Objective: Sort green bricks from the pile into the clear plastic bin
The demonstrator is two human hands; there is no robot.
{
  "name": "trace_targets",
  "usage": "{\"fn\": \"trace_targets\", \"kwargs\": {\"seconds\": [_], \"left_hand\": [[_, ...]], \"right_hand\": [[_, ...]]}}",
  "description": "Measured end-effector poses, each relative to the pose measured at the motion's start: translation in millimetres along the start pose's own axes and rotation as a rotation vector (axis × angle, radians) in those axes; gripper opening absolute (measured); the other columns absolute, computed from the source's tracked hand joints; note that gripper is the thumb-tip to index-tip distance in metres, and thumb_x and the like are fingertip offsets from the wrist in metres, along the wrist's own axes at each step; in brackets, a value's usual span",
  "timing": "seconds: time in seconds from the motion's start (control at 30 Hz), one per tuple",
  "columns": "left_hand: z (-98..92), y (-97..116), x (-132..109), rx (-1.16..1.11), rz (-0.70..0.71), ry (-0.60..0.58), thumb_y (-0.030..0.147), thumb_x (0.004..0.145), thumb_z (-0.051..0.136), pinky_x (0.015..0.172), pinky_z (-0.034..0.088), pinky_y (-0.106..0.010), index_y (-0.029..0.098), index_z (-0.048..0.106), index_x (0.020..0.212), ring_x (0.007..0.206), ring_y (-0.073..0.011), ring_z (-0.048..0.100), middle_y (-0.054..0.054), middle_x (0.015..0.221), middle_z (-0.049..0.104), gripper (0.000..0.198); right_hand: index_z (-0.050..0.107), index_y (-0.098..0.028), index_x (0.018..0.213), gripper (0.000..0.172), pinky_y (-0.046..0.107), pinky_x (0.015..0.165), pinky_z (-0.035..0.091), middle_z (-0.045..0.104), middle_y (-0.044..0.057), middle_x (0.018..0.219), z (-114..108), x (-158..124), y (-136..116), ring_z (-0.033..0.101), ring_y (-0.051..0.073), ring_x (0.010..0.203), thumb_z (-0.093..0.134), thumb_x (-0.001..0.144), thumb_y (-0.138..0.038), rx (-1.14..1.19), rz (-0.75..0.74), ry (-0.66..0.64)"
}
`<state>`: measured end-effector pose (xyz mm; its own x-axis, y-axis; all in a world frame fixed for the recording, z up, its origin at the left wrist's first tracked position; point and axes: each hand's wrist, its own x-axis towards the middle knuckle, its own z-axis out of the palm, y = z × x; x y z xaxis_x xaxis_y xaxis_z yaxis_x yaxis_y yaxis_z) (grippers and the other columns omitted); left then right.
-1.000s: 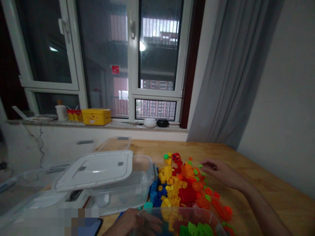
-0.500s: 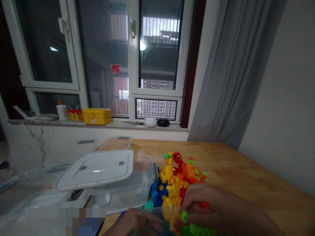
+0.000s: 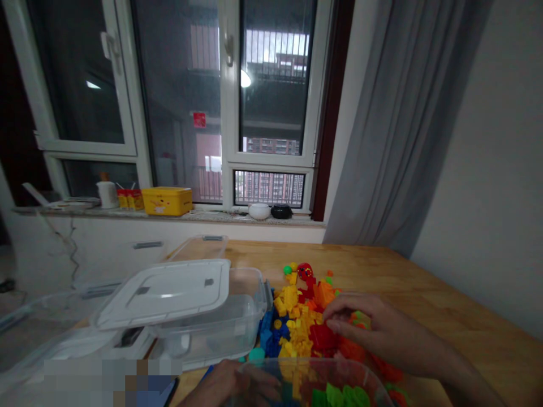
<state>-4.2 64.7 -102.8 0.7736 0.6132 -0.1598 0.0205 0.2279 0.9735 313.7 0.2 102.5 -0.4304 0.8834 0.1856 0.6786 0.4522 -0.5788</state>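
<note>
Right hand: I see the right hand (image 3: 350,316) low over the toy pile, thumb and fingertips close together at a red piece (image 3: 324,338); the gap looks narrow, but from here I cannot tell whether anything is pinched.
Left hand: I have the left hand (image 3: 244,384) at the left end of a clear tub (image 3: 373,379), some fingers showing through the plastic; how firmly they close on it I cannot tell.
Clear tub: it sits at the bottom of my view, in front of the pile, with green pieces (image 3: 341,395) inside.
Toy pile: loose pieces spread over the table (image 3: 445,294), well in from its right edge and short of its far edge; blue pieces (image 3: 271,336) lie on the left, yellow pieces (image 3: 292,305) in the middle, red and orange pieces (image 3: 324,293) toward the right hand.
Storage box: a larger clear box (image 3: 220,339) stands just left of the blue ones, partly overlapped in my view by a white lid (image 3: 173,288).
Windowsill: beyond the far edge I make out a yellow box (image 3: 167,202), a white pot (image 3: 259,211) and a black pot (image 3: 280,212).
</note>
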Motion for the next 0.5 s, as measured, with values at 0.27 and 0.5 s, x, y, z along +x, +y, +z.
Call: {"fn": "trace_targets", "kwargs": {"seconds": [0.27,0.5], "left_hand": [[14.9,16.6,-14.1,0.074,0.046,0.072,0.065,0.072,0.062,0.102,0.040,-0.062,0.024,0.075,0.112,0.111,-0.0440,0.066,-0.011,0.119,0.075,0.059],[40.0,48.5,-24.9,0.063,0.117,0.178,0.059,0.075,0.065,0.100,0.044,-0.057,0.017,0.077,0.107,0.106,-0.0412,0.068,-0.014,0.110,0.078,0.055]], "right_hand": [[0.073,-0.028,0.100,0.033,0.033,0.088,0.050,0.074,0.002,0.104,-17.7,-4.8,16.4,0.065,0.023,0.098,0.055,0.089,-0.053,-0.002,0.040,0.074],[0.072,-0.023,0.102,0.038,0.035,0.085,0.051,0.075,0.005,0.104,-26.8,6.0,53.5,0.066,0.024,0.096,0.054,0.088,-0.053,0.095,0.098,0.083]]}}
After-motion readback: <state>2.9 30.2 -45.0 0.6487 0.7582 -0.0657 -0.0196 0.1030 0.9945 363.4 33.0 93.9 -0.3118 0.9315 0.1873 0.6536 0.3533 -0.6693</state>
